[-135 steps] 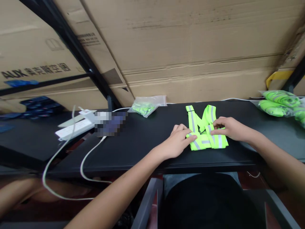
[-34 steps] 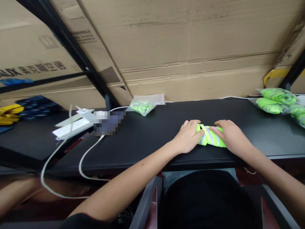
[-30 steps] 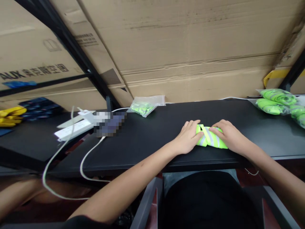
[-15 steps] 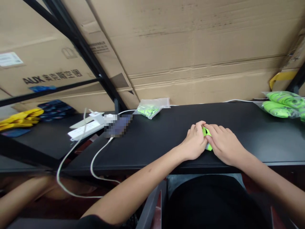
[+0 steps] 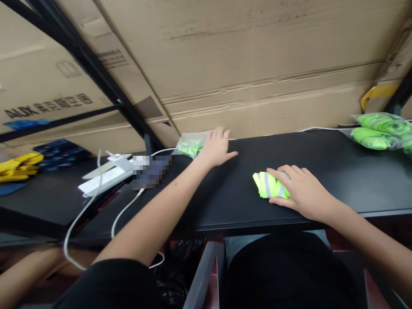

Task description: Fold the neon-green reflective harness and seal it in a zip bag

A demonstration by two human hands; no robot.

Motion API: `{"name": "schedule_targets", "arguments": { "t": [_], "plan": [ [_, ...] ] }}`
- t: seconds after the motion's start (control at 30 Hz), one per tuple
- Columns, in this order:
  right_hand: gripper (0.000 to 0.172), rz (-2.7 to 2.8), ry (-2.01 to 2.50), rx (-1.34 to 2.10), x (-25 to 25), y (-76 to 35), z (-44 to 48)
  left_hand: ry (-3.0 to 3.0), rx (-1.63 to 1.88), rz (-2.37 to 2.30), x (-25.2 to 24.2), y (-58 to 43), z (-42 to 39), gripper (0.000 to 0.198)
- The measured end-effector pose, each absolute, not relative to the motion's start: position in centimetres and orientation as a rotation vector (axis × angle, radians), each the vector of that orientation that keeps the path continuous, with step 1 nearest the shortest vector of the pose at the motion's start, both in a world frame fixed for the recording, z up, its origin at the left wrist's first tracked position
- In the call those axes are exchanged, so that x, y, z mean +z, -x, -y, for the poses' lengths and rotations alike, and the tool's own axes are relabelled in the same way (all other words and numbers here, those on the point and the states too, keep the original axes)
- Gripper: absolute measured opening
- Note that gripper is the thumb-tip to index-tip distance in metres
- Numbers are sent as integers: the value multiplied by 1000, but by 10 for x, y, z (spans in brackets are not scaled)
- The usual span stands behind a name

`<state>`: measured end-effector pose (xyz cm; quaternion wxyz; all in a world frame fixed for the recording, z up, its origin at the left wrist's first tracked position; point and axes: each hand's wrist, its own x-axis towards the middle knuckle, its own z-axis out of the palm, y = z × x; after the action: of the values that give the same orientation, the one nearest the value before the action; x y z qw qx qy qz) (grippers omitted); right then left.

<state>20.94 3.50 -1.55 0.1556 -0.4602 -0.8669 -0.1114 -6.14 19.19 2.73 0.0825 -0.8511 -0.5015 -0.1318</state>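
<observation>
Folded hi-vis vest (image 5: 269, 185): fluorescent yellow-green cloth, fine matt weave, silver-grey reflective strips with faint sheen. Desk (image 5: 325, 148): smooth black surface, low satin finish. Cardboard cartons (image 5: 257, 64): brown corrugated paper, matt, rough with creases and scuffs. Rack upright (image 5: 93, 64): dark metal, matt. Small plastic bag (image 5: 190, 145): clear, thin, glossy, crinkled. Bagged green bundles (image 5: 380, 131): shiny plastic film. Power strip (image 5: 104, 180): smooth white plastic. Cable (image 5: 125, 204): white, smooth plastic sheath.
</observation>
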Motion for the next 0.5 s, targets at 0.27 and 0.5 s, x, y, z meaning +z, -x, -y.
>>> {"name": "schedule_targets", "arguments": {
  "t": [0.27, 0.5],
  "plan": [
    [56, 2491, 1286, -267, -13, -231, -22, 2564, 86, 1705, 14, 87, -168, 47],
    [60, 2456, 1318, -308, -17, -249, -11, 3067, 7, 1228, 41, 50, -62, 54]
  ]
}}
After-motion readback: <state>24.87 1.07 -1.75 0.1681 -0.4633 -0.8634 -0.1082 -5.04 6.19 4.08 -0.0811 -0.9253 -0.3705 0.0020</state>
